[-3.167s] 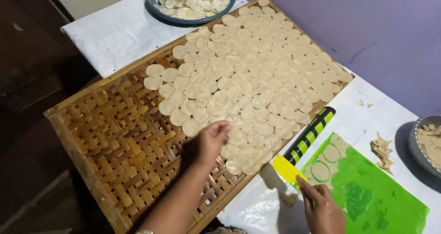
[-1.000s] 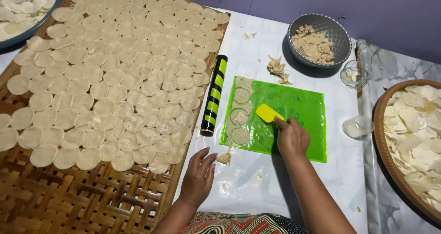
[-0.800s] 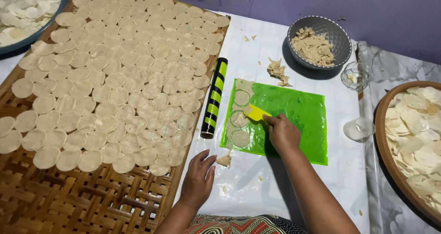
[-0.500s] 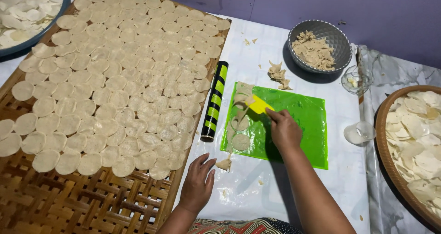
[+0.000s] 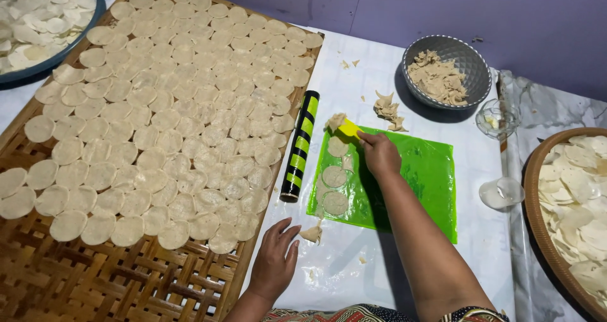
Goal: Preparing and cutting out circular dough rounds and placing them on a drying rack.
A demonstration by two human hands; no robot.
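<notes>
Since the frame half a second back, the right hand [image 5: 380, 154] has been carrying the yellow scraper [image 5: 348, 129] up the green mat [image 5: 417, 176] toward its far left corner, and a lump of dough trimmings [image 5: 335, 120] is now gathering at the blade's far edge. The fingers are curling closed around the scraper's near end, gripping it firmly; the blade is sticking out past the knuckles. Three cut dough rounds [image 5: 334, 176] are lying in a column along the mat's left edge, just below the scraper. The left hand [image 5: 275, 261] is resting palm down on the white table cover [image 5: 354, 259], fingers loosely spread and holding nothing, just beside the near corner of the woven bamboo tray [image 5: 95, 278]. A small dough scrap [image 5: 311, 234] is lying near its fingertips. A black-and-green striped rolling pin [image 5: 300, 146] is lying between tray and mat. Pale discs [image 5: 171, 113] are covering most of the tray in rows. A grey bowl of scraps [image 5: 447, 72] is sitting well beyond the mat, with loose scraps [image 5: 387, 110] beside it.
</notes>
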